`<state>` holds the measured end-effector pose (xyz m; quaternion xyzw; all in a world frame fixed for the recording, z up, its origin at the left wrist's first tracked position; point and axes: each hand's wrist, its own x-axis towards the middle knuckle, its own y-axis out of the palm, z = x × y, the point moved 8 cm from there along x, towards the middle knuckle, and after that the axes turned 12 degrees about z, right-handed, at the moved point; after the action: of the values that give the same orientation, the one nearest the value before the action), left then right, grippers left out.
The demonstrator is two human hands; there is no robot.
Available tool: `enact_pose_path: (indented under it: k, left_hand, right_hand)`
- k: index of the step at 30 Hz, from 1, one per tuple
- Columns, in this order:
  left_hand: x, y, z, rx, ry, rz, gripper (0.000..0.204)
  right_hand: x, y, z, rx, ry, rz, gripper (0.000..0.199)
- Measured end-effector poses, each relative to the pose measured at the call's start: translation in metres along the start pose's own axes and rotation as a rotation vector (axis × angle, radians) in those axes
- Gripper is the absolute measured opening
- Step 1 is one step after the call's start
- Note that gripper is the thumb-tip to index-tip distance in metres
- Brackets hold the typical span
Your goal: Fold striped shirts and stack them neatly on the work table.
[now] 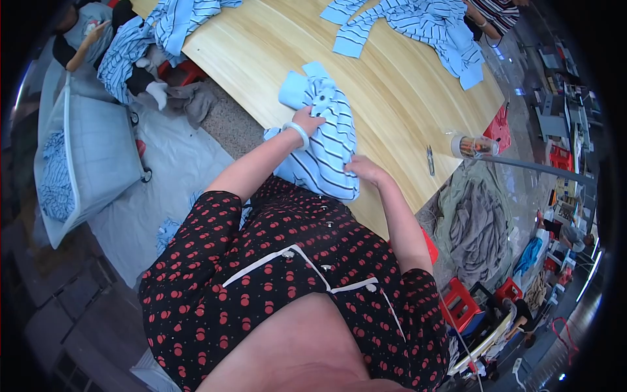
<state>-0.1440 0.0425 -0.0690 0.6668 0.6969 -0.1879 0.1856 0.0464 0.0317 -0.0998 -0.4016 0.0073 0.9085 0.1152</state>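
Note:
A light blue knit cardigan (333, 140) with dark stripes and dark buttons lies bunched at the near edge of the wooden table (392, 111), partly hanging toward my lap. My left hand (307, 122), a pale bangle at its wrist, grips the cloth by the button band, just below a plain blue ribbed part. On the right side of the same cardigan, my right hand (364, 170) pinches the edge of the fabric; its fingertips are partly hidden.
Small thread snips (430, 160) and a clear plastic cup (475, 146) are at the table's right. More striped garments (424, 29) lie at the far side, near another person's arm. A wheeled bin (98, 144) with striped knitwear stands left; a red stool (460, 305) is at lower right.

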Motion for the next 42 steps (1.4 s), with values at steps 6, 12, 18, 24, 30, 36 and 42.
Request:
enact_pose_path:
  k: [6,12,18,24,30,36,42]
  left_hand:
    - [-0.025,0.016,0.001,0.287,0.130,-0.143,0.033]
    - [-0.063,0.050,-0.021,0.435,0.198,-0.009,0.024]
    - [-0.071,0.058,-0.016,0.484,0.327,0.103,0.023]
    - [-0.051,0.013,0.051,0.166,0.036,-0.123,0.037]
    - [-0.035,0.039,0.027,0.357,-0.056,0.235,0.044]
    - [-0.035,-0.001,0.037,-0.013,-0.120,0.142,0.027]
    - [-0.101,-0.119,0.007,-1.029,0.340,0.066,0.030]
  right_hand:
    - [-0.022,-0.056,0.075,-0.059,-0.186,-0.697,0.039]
    - [0.051,-0.098,0.077,0.136,-0.114,-0.574,0.056]
    - [0.099,-0.076,0.115,-0.285,-0.099,-0.238,0.050]
    - [0.088,-0.111,0.098,0.638,-0.247,-0.487,0.020]
    - [0.052,-0.128,0.121,0.506,-0.360,-0.783,0.018]
    - [0.033,-0.137,0.127,0.101,-0.286,-0.774,0.046]
    - [0.051,-0.084,0.055,-0.509,-0.022,-0.649,0.054]
